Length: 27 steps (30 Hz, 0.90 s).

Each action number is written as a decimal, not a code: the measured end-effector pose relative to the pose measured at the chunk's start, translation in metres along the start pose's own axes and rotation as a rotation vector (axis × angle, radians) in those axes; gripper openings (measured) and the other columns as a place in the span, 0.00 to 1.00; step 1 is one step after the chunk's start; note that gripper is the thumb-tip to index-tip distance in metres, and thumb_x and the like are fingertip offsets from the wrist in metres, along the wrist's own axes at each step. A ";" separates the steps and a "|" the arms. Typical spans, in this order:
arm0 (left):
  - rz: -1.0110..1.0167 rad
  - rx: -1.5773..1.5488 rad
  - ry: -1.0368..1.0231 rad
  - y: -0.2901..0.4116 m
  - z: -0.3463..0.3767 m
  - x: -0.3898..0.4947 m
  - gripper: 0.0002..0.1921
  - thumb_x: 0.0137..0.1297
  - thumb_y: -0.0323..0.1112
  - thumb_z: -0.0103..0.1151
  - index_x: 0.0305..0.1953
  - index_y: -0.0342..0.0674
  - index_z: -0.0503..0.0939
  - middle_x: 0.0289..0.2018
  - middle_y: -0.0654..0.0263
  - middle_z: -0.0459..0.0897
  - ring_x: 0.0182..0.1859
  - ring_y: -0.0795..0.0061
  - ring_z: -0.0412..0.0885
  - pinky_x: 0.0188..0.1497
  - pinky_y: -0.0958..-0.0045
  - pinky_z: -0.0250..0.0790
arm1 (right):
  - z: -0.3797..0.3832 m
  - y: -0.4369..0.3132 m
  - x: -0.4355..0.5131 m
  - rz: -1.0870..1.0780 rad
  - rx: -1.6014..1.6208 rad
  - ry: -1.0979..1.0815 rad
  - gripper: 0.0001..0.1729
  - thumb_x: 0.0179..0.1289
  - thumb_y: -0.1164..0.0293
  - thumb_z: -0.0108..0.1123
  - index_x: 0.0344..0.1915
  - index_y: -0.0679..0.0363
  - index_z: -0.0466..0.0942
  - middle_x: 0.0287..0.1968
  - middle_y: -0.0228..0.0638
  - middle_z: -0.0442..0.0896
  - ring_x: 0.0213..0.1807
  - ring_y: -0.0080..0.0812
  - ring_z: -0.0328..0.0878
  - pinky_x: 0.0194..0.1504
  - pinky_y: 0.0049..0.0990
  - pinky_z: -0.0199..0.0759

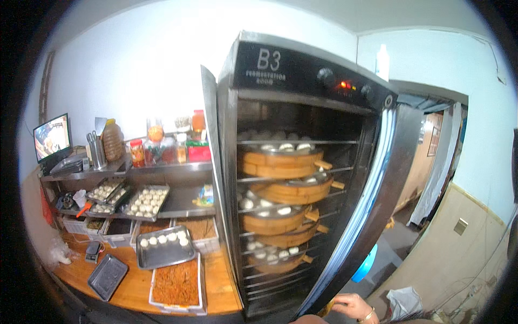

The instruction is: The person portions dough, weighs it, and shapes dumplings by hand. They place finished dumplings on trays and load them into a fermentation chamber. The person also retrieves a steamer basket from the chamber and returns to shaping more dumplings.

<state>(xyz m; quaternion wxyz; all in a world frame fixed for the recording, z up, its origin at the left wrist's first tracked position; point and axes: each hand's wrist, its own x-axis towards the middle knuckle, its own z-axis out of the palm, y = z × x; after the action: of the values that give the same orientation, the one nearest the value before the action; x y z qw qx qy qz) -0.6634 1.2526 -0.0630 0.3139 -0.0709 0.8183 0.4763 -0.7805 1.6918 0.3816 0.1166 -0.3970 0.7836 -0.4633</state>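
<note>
At the bottom edge, my right hand (pixel 353 306) wears a bracelet at the wrist. Its fingers close on the edge of a yellow-brown object (pixel 325 309), mostly cut off by the frame and by the door. A patch of skin (pixel 308 319) shows left of it, too little to tell whether it is my left hand. Before me stands a fermentation cabinet (pixel 267 83), its glass-fronted door (pixel 356 210) swung out to the right. Inside, bamboo steamers (pixel 283 163) with wooden handles rest on wire racks, with white dough buns (pixel 286 147) in them.
On the left, a wooden worktop (pixel 220 279) carries a metal tray of buns (pixel 166 255), a dark tray (pixel 107 277), a scale (pixel 92 251) and a tub of orange-brown filling (pixel 177 284). Steel shelves (pixel 190 166) hold jars and bun trays. A doorway (pixel 404 194) opens behind the cabinet door.
</note>
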 end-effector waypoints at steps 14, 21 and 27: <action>0.047 -0.097 -0.034 0.035 -0.084 -0.016 0.29 0.66 0.59 0.58 0.60 0.45 0.76 0.54 0.58 0.82 0.55 0.57 0.80 0.57 0.56 0.71 | 0.035 -0.034 0.090 -0.049 -0.024 -0.061 0.11 0.69 0.67 0.59 0.42 0.64 0.80 0.37 0.43 0.83 0.39 0.39 0.80 0.43 0.34 0.73; 0.103 -0.077 -0.112 0.000 -0.084 0.015 0.29 0.66 0.58 0.58 0.61 0.45 0.75 0.55 0.58 0.81 0.55 0.58 0.79 0.58 0.56 0.71 | 0.046 -0.022 0.108 0.124 -0.066 -0.028 0.13 0.67 0.66 0.67 0.45 0.64 0.83 0.38 0.37 0.86 0.39 0.32 0.83 0.43 0.28 0.75; 0.198 -0.066 -0.193 -0.047 -0.048 0.048 0.29 0.67 0.57 0.58 0.62 0.45 0.74 0.56 0.58 0.80 0.56 0.59 0.79 0.59 0.55 0.70 | 0.049 -0.015 0.119 0.081 -0.214 -0.023 0.12 0.66 0.67 0.67 0.44 0.63 0.83 0.41 0.40 0.86 0.41 0.37 0.84 0.44 0.30 0.76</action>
<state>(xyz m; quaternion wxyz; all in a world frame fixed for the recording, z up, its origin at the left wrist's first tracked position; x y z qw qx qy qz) -0.7027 1.1968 -0.1087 0.3401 0.0458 0.7712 0.5361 -0.8239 1.5702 0.3890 0.1013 -0.3805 0.8426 -0.3674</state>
